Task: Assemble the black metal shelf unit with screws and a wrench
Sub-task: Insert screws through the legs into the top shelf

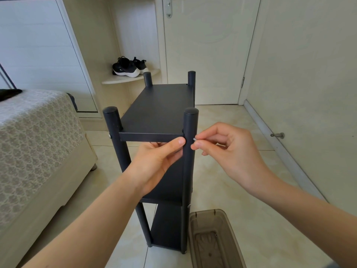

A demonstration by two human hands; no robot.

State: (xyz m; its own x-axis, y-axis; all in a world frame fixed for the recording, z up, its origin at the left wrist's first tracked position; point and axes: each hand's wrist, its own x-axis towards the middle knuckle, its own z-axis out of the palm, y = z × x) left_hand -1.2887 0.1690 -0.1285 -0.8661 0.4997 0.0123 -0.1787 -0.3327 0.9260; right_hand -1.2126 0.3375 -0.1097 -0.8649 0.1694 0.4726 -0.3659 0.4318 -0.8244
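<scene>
While the black shelf unit (158,105) stands upright on the tiled floor mid-scene, I see the left hand (156,163) curled round its near right post (190,122) just under the top shelf, thumb pressed on the post. The right hand (228,149) pinches a small silver piece (195,139), screw or wrench I cannot tell, against the post's right side. Near right, a brown plastic tub (212,235) sits beside the unit's foot; a bed (38,142) lies left.

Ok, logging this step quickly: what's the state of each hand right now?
Left hand: grips the front right post, just under the top shelf.
Right hand: pinches a small silver piece at that post; screw or wrench, cannot tell.
</scene>
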